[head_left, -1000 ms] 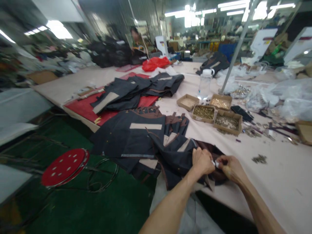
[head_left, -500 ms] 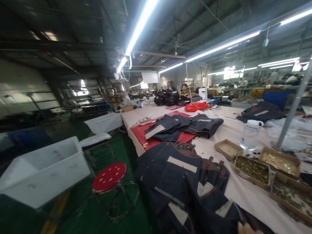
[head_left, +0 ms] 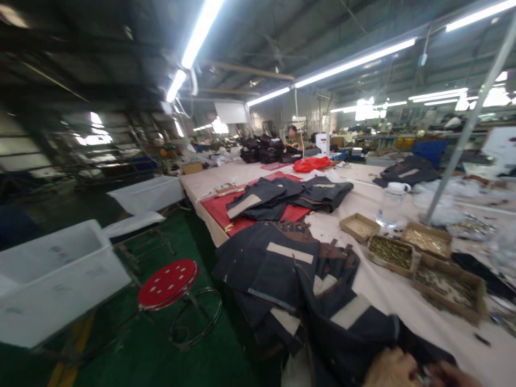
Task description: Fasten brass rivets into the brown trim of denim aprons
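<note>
At the bottom right edge, my left hand (head_left: 389,368) is closed on the dark garment (head_left: 346,344), which hangs over the near table edge. Close beside it my right hand (head_left: 449,374) is blurred and partly cut off, its fingers pressed together near a small shiny spot; what they hold is too small to name. More dark garments (head_left: 252,258) with beige patches and brown straps are heaped on the near corner. Behind them, other dark pieces (head_left: 282,193) lie over a red board (head_left: 215,208).
Right of the garments stand cardboard trays of small metal parts (head_left: 390,252), a clear jug (head_left: 390,208) and a metal pole (head_left: 463,123). A red stool (head_left: 168,285) and white bins (head_left: 60,293) are on the left. Across the table is a person (head_left: 293,135).
The view has shifted, so the table and garments sit further left and slightly higher. Both hands now show at the bottom right, where only some fingertips showed before. The near garment has been spread out more.
</note>
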`<state>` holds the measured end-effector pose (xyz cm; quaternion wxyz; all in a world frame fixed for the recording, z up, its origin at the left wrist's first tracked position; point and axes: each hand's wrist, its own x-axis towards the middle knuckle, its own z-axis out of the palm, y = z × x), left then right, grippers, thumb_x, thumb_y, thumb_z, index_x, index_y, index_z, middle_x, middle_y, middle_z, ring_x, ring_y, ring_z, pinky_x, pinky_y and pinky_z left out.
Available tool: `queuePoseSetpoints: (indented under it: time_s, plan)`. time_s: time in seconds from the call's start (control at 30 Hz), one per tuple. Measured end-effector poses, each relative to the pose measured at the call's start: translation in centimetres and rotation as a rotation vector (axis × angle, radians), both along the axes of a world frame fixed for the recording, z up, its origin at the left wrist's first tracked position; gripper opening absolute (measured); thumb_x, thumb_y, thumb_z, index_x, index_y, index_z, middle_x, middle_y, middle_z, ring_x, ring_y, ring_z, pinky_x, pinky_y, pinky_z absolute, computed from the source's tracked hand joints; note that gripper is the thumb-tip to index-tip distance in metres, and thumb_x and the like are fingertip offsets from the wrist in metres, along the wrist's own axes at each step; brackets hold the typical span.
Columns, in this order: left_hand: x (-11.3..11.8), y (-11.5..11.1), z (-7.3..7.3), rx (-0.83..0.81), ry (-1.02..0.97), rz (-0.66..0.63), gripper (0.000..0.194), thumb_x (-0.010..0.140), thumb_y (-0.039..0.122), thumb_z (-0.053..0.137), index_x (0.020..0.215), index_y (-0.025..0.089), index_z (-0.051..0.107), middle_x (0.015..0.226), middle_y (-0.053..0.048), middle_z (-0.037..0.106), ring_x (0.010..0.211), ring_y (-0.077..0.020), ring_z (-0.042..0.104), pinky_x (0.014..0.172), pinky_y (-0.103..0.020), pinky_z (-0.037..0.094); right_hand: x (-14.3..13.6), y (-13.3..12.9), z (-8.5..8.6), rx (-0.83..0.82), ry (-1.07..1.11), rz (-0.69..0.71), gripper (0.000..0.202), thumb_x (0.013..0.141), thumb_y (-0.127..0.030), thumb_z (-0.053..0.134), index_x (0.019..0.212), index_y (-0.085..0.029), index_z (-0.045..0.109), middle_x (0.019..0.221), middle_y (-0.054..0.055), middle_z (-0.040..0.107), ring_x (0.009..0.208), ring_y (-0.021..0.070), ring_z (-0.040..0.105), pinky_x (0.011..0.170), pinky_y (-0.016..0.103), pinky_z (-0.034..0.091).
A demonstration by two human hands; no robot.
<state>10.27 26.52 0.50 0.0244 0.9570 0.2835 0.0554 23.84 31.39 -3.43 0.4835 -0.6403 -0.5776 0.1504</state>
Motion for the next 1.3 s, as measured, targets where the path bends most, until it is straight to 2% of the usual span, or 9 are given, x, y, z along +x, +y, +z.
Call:
queuePoseSetpoints:
  time_s: [0.1, 0.2, 0.27, 0.4, 0.5, 0.6, 1.0, 1.13, 1.3]
  plan:
    - [0.6, -0.6, 0.4, -0.019, -0.128, -0.029, 0.022, 0.088, 0.022, 0.053, 0.098, 0.015, 0.071, 0.106, -0.012, 0.062, 0.099, -0.0229, 0.059, 0.086, -0.037, 0.054, 5.1, -6.8, 0.0, -0.209, -0.066, -0.04, 0.024, 0.07, -0.046, 0.062, 0.076, -0.029, 0.078, 0.069, 0.005, 0.07, 0.06, 0.0273, 0.066, 0.051, 0.038, 0.054]
    - [1.0, 0.0, 0.8, -0.111, -0.208, -0.021, 0.025, 0.088, 0.012, 0.05, 0.107, 0.013, 0.067, 0.114, -0.013, 0.059, 0.106, -0.0246, 0.054, 0.096, -0.038, 0.05, 7.8, -10.8, 1.0, -0.311, 0.029, -0.005, 0.031, 0.072, -0.041, 0.065, 0.091, -0.02, 0.076, 0.082, 0.008, 0.075, 0.065, 0.0219, 0.066, 0.059, 0.031, 0.054]
    - [1.1, 0.6, 0.8, -0.172, -0.252, -0.037, 0.025, 0.088, 0.01, 0.05, 0.107, 0.014, 0.066, 0.115, -0.012, 0.057, 0.108, -0.0242, 0.052, 0.096, -0.037, 0.049, 9.4, -11.9, 1.3, -0.258, 0.124, -0.074, 0.038, 0.073, -0.04, 0.067, 0.103, -0.018, 0.074, 0.093, 0.01, 0.075, 0.069, 0.02, 0.066, 0.061, 0.03, 0.054]
    - [1.1, 1.2, 0.6, -0.236, -0.317, -0.057, 0.027, 0.085, 0.006, 0.052, 0.106, 0.016, 0.065, 0.115, -0.01, 0.057, 0.107, -0.0231, 0.05, 0.099, -0.037, 0.049, 15.1, -13.6, 1.4, -0.15, 0.166, -0.398, 0.048, 0.071, -0.042, 0.071, 0.109, -0.013, 0.072, 0.091, 0.011, 0.075, 0.068, 0.0207, 0.067, 0.062, 0.031, 0.054]
    - [1.3, 1.7, 0.0, -0.258, -0.395, -0.054, 0.031, 0.085, 0.004, 0.05, 0.108, 0.017, 0.065, 0.114, -0.009, 0.056, 0.107, -0.0222, 0.05, 0.1, -0.037, 0.048, 20.5, -15.0, 1.7, -0.264, -0.027, -0.547, 0.044, 0.071, -0.043, 0.068, 0.101, -0.013, 0.075, 0.079, 0.01, 0.074, 0.064, 0.0221, 0.066, 0.062, 0.032, 0.051]
    - [1.6, 2.1, -0.5, -0.275, -0.455, -0.044, 0.034, 0.086, 0.002, 0.046, 0.109, 0.017, 0.066, 0.111, -0.008, 0.056, 0.106, -0.0216, 0.051, 0.1, -0.038, 0.049, 23.9, -15.7, 2.0, -0.389, -0.234, -0.602, 0.035, 0.069, -0.042, 0.064, 0.088, -0.015, 0.078, 0.071, 0.008, 0.073, 0.066, 0.0237, 0.066, 0.064, 0.032, 0.048]
    - [1.4, 2.3, 0.0, -0.25, -0.489, -0.017, 0.04, 0.084, 0.0, 0.048, 0.114, 0.018, 0.067, 0.114, -0.007, 0.057, 0.107, -0.0213, 0.052, 0.1, -0.039, 0.05, 26.5, -12.2, -0.2, -0.45, -0.319, -0.543, 0.036, 0.069, -0.038, 0.057, 0.088, -0.017, 0.078, 0.073, 0.007, 0.075, 0.065, 0.0221, 0.066, 0.058, 0.028, 0.044]
    - [1.5, 2.3, -0.3, -0.256, -0.479, -0.015, 0.038, 0.086, 0.001, 0.048, 0.114, 0.018, 0.067, 0.114, -0.007, 0.057, 0.107, -0.0218, 0.051, 0.099, -0.039, 0.05, 27.1, -12.2, -0.2, -0.487, -0.364, -0.507, 0.032, 0.069, -0.036, 0.056, 0.084, -0.017, 0.078, 0.068, 0.006, 0.074, 0.062, 0.0214, 0.065, 0.056, 0.027, 0.042]
    - [1.6, 2.4, -0.5, -0.256, -0.491, -0.021, 0.037, 0.086, 0.002, 0.047, 0.112, 0.018, 0.068, 0.113, -0.007, 0.057, 0.107, -0.0217, 0.051, 0.099, -0.039, 0.05, 27.1, -12.6, -0.2, -0.509, -0.425, -0.526, 0.035, 0.072, -0.035, 0.056, 0.091, -0.018, 0.08, 0.08, 0.009, 0.077, 0.072, 0.0241, 0.069, 0.065, 0.03, 0.046]
